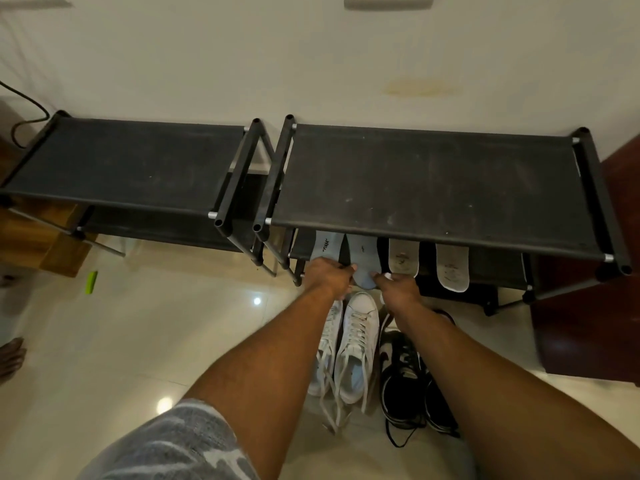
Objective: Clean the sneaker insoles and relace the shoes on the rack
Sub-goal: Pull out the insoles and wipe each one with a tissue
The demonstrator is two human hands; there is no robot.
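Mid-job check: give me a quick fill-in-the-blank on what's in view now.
1. ____ insoles lie in the black fabric shoe rack.
2. The left hand and right hand hold one pale blue foam insole just below its ____ shelf.
3. The white lace-up sneakers stand on the tiled ____.
Missing: four; top; floor.

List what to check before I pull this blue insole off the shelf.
1. The left hand grips the blue insole at its near end: ok.
2. The right hand grips it too: ok.
3. The beige insole is clear of the right hand: cannot tell.
4. The white sneakers wait right below: ok.
5. Their laces are tied: not ok, ends hang loose.
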